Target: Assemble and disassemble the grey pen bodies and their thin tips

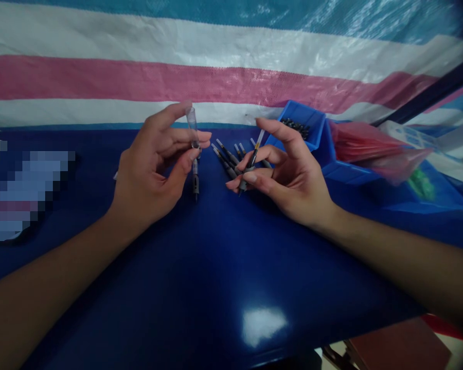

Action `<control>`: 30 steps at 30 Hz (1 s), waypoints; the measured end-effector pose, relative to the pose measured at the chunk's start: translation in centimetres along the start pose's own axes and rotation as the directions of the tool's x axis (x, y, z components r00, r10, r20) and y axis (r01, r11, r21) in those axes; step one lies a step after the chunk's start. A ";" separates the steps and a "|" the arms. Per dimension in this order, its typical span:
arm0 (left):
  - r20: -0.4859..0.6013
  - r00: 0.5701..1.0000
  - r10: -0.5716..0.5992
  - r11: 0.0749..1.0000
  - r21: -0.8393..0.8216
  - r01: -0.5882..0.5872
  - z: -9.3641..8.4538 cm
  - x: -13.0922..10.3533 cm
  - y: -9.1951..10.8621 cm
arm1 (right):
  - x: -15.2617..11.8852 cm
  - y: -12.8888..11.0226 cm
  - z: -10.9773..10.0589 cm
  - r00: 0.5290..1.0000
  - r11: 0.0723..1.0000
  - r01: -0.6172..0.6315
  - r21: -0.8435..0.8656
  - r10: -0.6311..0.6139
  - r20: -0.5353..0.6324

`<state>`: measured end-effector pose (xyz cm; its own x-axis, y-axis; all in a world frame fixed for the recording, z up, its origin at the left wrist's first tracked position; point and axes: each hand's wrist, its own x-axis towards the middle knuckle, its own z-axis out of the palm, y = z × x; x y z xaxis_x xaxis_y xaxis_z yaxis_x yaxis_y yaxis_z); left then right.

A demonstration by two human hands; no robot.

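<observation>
My left hand [154, 154] is closed around a clear pen barrel [192, 126], its index fingertip at the top end and its thumb lower down. A dark pen tip section [195, 185] shows below the thumb in line with the barrel. In my right hand [293, 174], thumb and fingers pinch a pen refill with a dark grip [257, 146], its tip slanting down to the left. Several similar refills with dark grips [224, 154] lie on the blue table between and behind my hands. Part of that group is hidden by my right fingers.
A blue bin [304, 110] of small black parts stands behind my right hand. Beside it, another blue bin [349, 172] holds red plastic bags [364, 149]. Farther right is a blue tray [440, 198] with something green. A blurred-out flat object [31, 190] lies left. Striped sheeting [139, 77] hangs behind.
</observation>
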<state>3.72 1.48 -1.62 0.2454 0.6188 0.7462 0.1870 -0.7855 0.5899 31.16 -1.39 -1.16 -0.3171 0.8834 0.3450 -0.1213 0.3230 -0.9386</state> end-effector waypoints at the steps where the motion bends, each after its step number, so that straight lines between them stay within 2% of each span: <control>1: -0.002 1.000 0.008 1.000 -0.001 -0.008 0.0 0.0 -0.1 | 0.0 0.0 0.0 1.000 1.000 0.001 0.003 -0.001 0.001; 4: -0.016 0.999 0.031 0.999 -0.012 -0.032 0.0 0.1 -0.4 | 0.0 0.0 -0.1 1.000 1.000 -0.015 0.019 0.015 0.003; 9: -0.031 0.998 -0.063 0.998 -0.007 0.062 -0.1 0.2 0.1 | -0.1 0.0 -0.2 0.998 0.999 -0.051 -0.009 0.051 -0.026; 12: -0.020 0.997 -0.080 0.997 0.015 0.081 -0.2 0.1 0.3 | -0.1 -0.2 -0.2 0.998 0.998 -0.047 -0.037 0.045 -0.048; 16: -0.024 0.998 -0.054 0.998 0.034 0.055 -0.1 0.0 0.4 | 0.1 -0.3 -0.2 0.999 0.997 -0.022 -0.067 0.020 -0.030; 20: 0.017 0.991 -0.130 0.991 0.034 0.129 -0.1 0.0 1.0 | 0.2 0.1 -0.1 1.000 0.998 0.009 -0.063 -0.009 0.003; 23: 0.046 0.990 -0.136 0.990 0.043 0.134 -0.3 -0.1 1.3 | 0.3 0.4 0.0 1.000 0.999 0.023 -0.049 -0.023 0.007; 30: 0.042 0.989 -0.141 0.989 0.045 0.139 -0.2 -0.1 1.2 | 0.1 0.2 0.0 0.998 1.000 -0.011 -0.027 0.009 -0.063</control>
<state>3.73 0.51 -0.91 0.2559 0.7225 0.6422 0.2616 -0.6913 0.6735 31.10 -1.27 -1.35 -0.2583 0.9059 0.3357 -0.0930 0.3226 -0.9420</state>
